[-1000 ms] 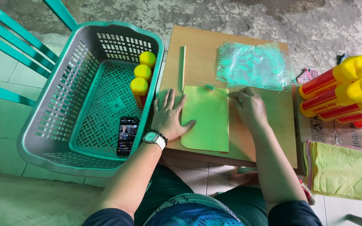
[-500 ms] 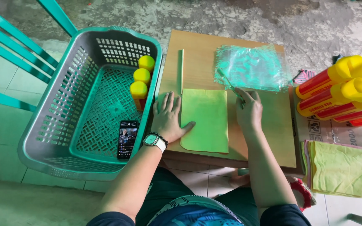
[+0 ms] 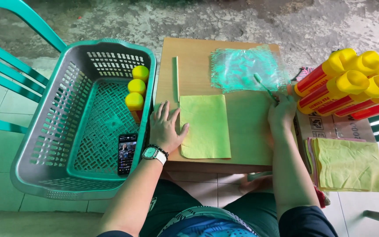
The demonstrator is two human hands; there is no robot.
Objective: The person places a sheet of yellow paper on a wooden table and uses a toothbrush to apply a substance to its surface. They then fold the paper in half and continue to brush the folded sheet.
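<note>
Nearest, at 6 o'clock: both forearms reach up from the lap onto a small wooden table [image 3: 198,61]. Left hand [image 3: 165,127], wearing a wristwatch [image 3: 153,153], lies flat on the table's left part, fingers spread, thumb resting on the left edge of a folded yellow-green cloth [image 3: 206,126]. The cloth lies flat near the table's front edge, just left of centre.

Right hand [image 3: 280,112], at 3 o'clock of the cloth and apart from it, has its fingers curled together around the lower end of a thin green stick [image 3: 264,87]; whether the tips pinch it or just touch it, cannot tell. The stick slants up toward 11 o'clock onto a clear plastic bag [image 3: 244,68] lying on the table's far right part.

A long green strip [image 3: 176,78] lies along the table's left side, at 12 o'clock of the left hand.

At 9 o'clock: a grey-green basket [image 3: 40,131] holding a phone [image 3: 127,153] and yellow-capped bottles [image 3: 135,90]. At 3 o'clock: stacked yellow cloths [image 3: 349,164]; beyond them, red bottles with yellow caps [image 3: 352,83]
</note>
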